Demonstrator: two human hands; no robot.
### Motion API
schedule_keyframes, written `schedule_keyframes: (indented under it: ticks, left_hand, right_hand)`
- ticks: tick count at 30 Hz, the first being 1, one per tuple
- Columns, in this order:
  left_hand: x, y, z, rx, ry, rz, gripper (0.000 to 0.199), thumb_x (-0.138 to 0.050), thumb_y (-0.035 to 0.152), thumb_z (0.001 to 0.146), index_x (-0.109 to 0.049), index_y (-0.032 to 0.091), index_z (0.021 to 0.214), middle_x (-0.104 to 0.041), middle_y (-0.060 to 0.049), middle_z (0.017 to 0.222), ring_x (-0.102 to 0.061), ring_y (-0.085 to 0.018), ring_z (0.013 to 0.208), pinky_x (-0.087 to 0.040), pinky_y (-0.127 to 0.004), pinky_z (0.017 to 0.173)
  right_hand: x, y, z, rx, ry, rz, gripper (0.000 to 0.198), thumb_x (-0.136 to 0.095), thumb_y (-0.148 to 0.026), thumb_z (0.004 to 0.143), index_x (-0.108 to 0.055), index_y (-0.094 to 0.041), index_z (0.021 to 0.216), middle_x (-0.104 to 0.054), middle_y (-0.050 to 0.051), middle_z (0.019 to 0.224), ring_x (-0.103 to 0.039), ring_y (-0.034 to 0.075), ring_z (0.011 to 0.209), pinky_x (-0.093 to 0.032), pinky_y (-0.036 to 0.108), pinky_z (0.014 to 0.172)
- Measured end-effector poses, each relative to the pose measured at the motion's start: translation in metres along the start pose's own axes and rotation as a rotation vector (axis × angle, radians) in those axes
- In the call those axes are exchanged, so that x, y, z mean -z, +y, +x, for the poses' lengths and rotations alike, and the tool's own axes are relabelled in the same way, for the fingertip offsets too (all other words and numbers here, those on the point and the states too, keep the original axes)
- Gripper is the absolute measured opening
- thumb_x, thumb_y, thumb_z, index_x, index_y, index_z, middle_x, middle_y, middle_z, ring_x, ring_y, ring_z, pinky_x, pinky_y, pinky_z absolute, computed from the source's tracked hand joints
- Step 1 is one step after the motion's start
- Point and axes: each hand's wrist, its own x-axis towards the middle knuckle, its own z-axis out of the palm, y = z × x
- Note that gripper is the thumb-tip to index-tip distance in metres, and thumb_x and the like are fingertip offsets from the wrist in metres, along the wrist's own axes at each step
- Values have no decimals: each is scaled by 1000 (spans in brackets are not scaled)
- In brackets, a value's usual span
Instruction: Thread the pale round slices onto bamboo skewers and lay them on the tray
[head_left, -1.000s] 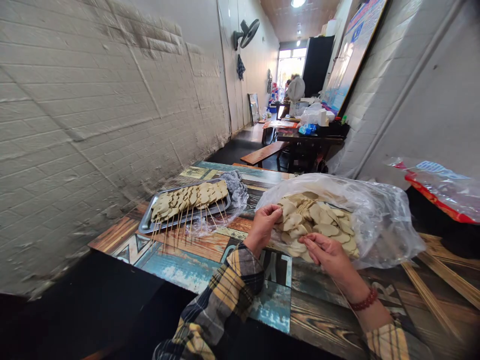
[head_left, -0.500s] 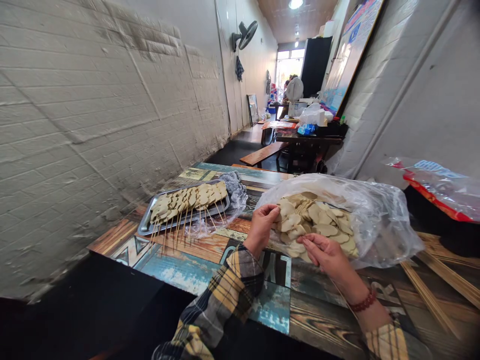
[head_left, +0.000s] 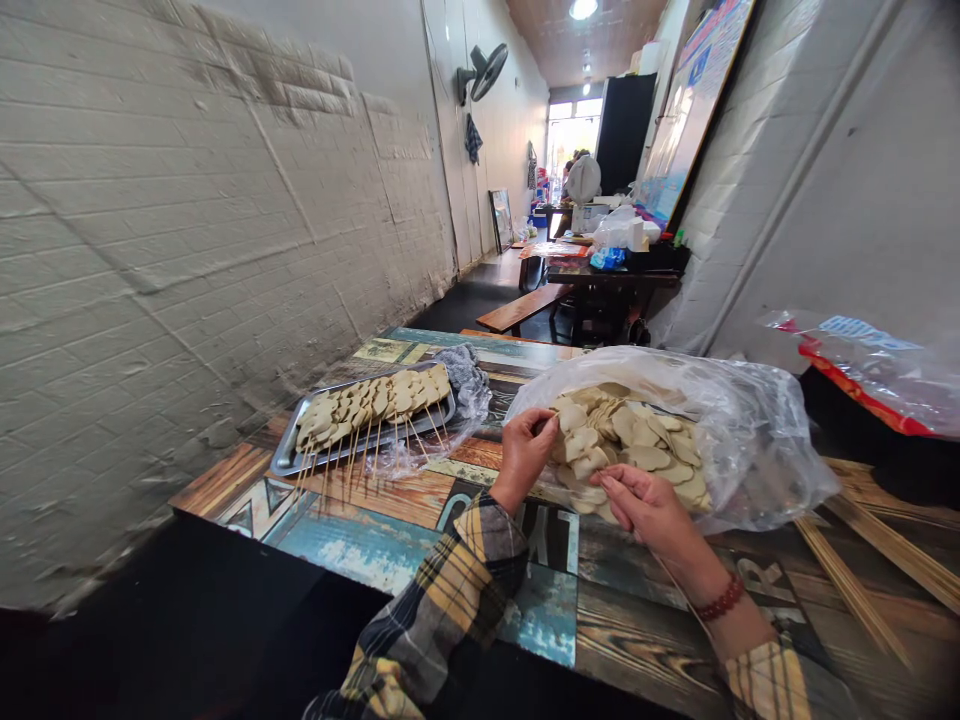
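Only the view has shifted slightly: left hand [head_left: 523, 452] and right hand [head_left: 649, 508] remain at flat, pale-beige oval slices [head_left: 648, 457] inside a clear plastic bag [head_left: 765, 440] on the patchwork-patterned desk [head_left: 352, 540]. Right grip pinches a thin wooden skewer [head_left: 681, 593]; whether the left pinches anything cannot be told.

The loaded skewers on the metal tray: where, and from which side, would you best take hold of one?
Probably by one of the bare sticks, pinched between finger and thumb, coming from the person's near side. The sticks jut past the near rim of the metal tray, while the pale slices overlap closely, so gripping there might disturb neighbours.
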Motion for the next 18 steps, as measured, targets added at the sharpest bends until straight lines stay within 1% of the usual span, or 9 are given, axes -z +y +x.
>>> schedule_keyframes:
  ticks: [5,10,14,16,18]
  left_hand:
    - [1,2,0,-18,-7,80,18,-63,28,81,-75,17,72,-70,-1,69,-57,-15,66,-41,-26,64]
    - [1,1,1,4,-47,42,19,-63,30,80,-73,17,70,-68,-1,67,-56,-15,65,-40,-26,63]
    - [0,0,1,66,-98,-74,20,-69,34,78,-71,16,70,-66,-1,69,-54,-14,68,-40,-25,65]
    - [0,-1,1,138,-122,-186,25,-74,40,76,-71,15,72,-65,-1,70,-53,-13,68,-40,-24,64]
    - [-1,-1,0,231,-139,-346,33,-79,47,73,-72,15,76,-65,-1,72,-53,-12,68,-40,-23,63]
  right_hand:
    - [-1,0,1,-9,4,20,44,-71,-61,79,-69,-18,88,-41,-9,42,-29,8,36,-19,22,36]
    - [-2,-1,3,-22,3,16,47,-72,-63,76,-68,-18,86,-41,-9,41,-29,8,35,-19,22,36]
    - [-2,-5,2,-45,-2,37,47,-72,-64,75,-68,-19,86,-41,-9,42,-27,7,35,-18,22,36]
    - [-2,-7,2,-61,-15,62,48,-73,-65,74,-69,-18,87,-40,-10,42,-26,6,36,-16,21,35]
    - [-1,-8,1,-71,-12,94,51,-74,-66,73,-69,-18,87,-39,-10,43,-24,6,37,-14,21,35]
